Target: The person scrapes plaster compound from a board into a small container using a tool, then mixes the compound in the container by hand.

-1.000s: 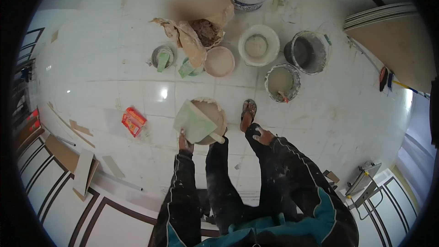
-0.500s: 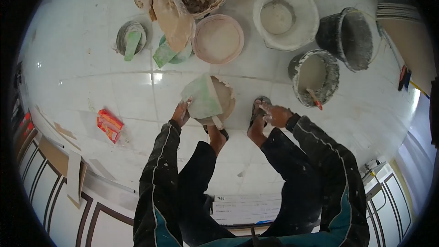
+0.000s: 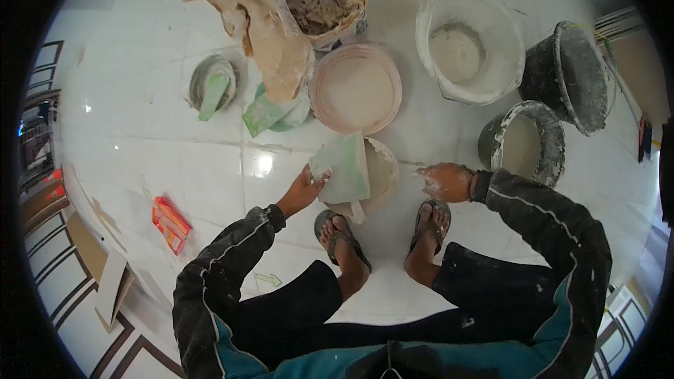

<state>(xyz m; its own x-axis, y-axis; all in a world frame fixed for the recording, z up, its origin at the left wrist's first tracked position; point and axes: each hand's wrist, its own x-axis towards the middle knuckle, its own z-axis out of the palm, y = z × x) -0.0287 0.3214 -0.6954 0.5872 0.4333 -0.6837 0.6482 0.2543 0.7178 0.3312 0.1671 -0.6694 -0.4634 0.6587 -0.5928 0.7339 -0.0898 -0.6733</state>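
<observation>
My left hand point(image 3: 306, 188) grips the left edge of a pale green board point(image 3: 344, 168), its fingers closed on it. The board lies over the left part of a round bowl point(image 3: 382, 172) on the floor, and a pale handle end sticks out below it. To the right of the bowl, my right hand point(image 3: 448, 181) is over the floor, smeared with whitish stuff. Its fingers point left, and whether they hold anything is too unclear to tell. A dark bucket point(image 3: 560, 142) of pale liquid stands just beyond that hand.
A pink basin point(image 3: 320, 91), white tub point(image 3: 516, 63) and black bucket point(image 3: 586, 91) stand ahead. Near them are a torn paper bag point(image 3: 281, 63), a small bowl point(image 3: 232, 77) and a green scrap point(image 3: 262, 114). A red packet point(image 3: 170, 224) lies left.
The view has dropped closer to the floor. My right hand has left the right knee area and moved forward beside the bowl. My left hand still holds the green board.
</observation>
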